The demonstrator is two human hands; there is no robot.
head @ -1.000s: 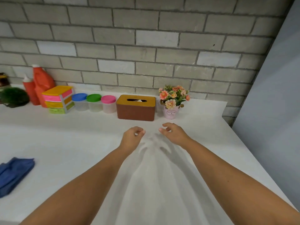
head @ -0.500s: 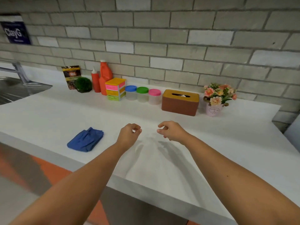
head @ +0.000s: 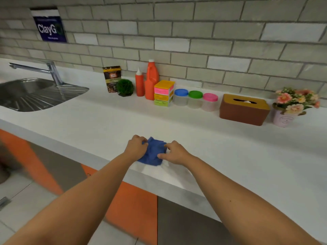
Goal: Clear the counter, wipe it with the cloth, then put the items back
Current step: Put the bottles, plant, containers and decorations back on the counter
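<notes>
On the far left a sink [head: 33,93] sits in the white counter [head: 106,121]. Along the wall stand a brown bag [head: 111,79], a round green plant [head: 125,87], a small red bottle [head: 139,85], a big orange bottle [head: 151,78], a stack of little drawers [head: 163,92], three jars [head: 195,99] with blue, green and pink lids, a tissue box [head: 244,109] and a pot of flowers [head: 292,105]. Near the front edge lies the blue cloth [head: 153,153]. The left hand [head: 137,147] grips its left side with curled fingers, and the right hand [head: 175,152] pinches its right side.

Kitchen — steel sink [head: 35,96], tap [head: 51,69], brick-tile wall [head: 194,41], white counter [head: 247,156]
</notes>
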